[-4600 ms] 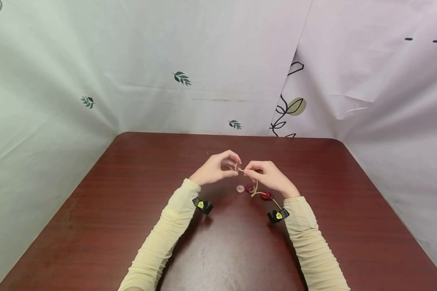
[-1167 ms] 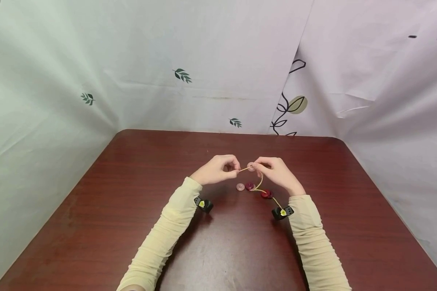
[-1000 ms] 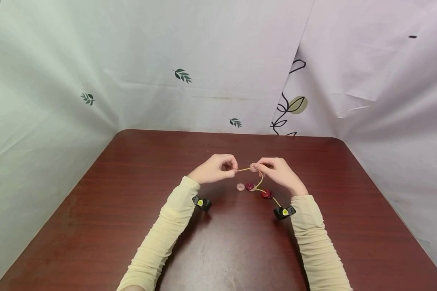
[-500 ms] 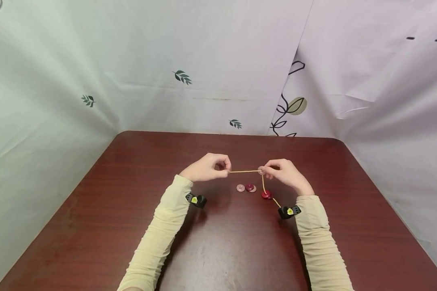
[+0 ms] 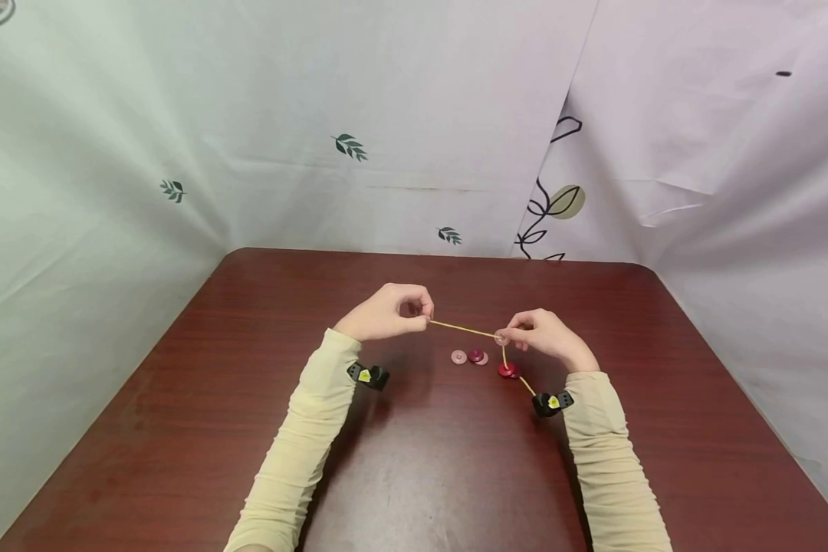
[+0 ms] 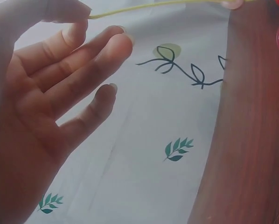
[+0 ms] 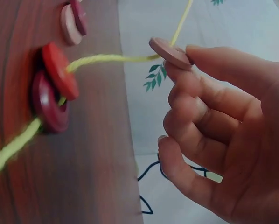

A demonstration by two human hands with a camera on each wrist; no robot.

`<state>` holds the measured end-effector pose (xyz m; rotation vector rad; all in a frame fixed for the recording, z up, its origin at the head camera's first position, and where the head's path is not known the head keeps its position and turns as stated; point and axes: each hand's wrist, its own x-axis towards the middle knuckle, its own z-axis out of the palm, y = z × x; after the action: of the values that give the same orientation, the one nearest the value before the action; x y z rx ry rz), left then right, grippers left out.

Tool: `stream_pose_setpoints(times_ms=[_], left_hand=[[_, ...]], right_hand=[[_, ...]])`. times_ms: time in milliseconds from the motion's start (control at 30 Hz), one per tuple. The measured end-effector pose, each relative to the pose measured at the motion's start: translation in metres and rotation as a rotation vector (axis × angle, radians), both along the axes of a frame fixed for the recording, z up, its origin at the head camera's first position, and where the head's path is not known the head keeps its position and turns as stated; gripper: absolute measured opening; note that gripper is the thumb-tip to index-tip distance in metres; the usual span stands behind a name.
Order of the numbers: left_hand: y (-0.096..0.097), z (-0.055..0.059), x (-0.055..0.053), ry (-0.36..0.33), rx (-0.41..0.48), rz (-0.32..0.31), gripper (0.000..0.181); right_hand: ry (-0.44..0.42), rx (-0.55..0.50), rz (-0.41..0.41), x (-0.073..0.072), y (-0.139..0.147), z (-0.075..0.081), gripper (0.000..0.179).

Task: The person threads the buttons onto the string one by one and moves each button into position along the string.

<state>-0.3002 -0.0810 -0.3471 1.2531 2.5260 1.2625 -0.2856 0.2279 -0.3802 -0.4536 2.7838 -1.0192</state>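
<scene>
My left hand (image 5: 389,312) pinches the end of a yellow cord (image 5: 464,329) between thumb and forefinger, its other fingers spread in the left wrist view. From there the cord runs taut to a pale pink button (image 7: 171,53), which my right hand (image 5: 543,335) pinches by its edge. The cord passes through this button and drops to a red button (image 7: 60,71) and a dark maroon button (image 7: 51,101), both threaded on it and lying together at the table. Beyond them the cord's tail (image 7: 16,144) trails toward the right wrist.
Between the hands, nearer the body, a loose pink button (image 5: 458,357) lies on the brown table (image 5: 414,460). Beside it a maroon button (image 5: 476,356) overlaps another pink one (image 5: 484,359). A pale printed cloth (image 5: 400,115) hangs behind the table.
The pink button went from the left hand to the right, with the cord now through it. The hands have drawn apart, the left pulling cord leftward and the right sliding the button down toward the red one.
</scene>
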Motion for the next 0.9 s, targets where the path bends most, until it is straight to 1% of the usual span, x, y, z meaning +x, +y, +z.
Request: stream_pose_setpoints(times_ms=[100, 233, 500, 633, 733, 900], left_hand=[[0.000, 0.001, 0.000, -0.004, 0.005, -0.002, 0.004], [0.000, 0.001, 0.000, 0.002, 0.006, -0.007, 0.004], [-0.002, 0.004, 0.002, 0.019, 0.024, -0.008, 0.009], [-0.003, 0.004, 0.003, 0.025, 0.048, -0.011, 0.011], [-0.004, 0.005, 0.003, 0.049, 0.075, -0.006, 0.011], [-0.006, 0.007, 0.003, 0.094, 0.127, 0.015, 0.011]], right_hand=[[-0.045, 0.027, -0.001, -0.001, 0.001, -0.004, 0.020], [-0.118, 0.034, 0.027, -0.003, 0.002, -0.010, 0.021], [-0.192, 0.018, 0.108, -0.003, 0.003, -0.014, 0.021], [-0.222, 0.007, 0.154, -0.003, 0.002, -0.015, 0.022], [-0.227, 0.001, 0.181, -0.002, 0.003, -0.016, 0.023], [-0.228, -0.003, 0.188, -0.001, 0.003, -0.016, 0.023]])
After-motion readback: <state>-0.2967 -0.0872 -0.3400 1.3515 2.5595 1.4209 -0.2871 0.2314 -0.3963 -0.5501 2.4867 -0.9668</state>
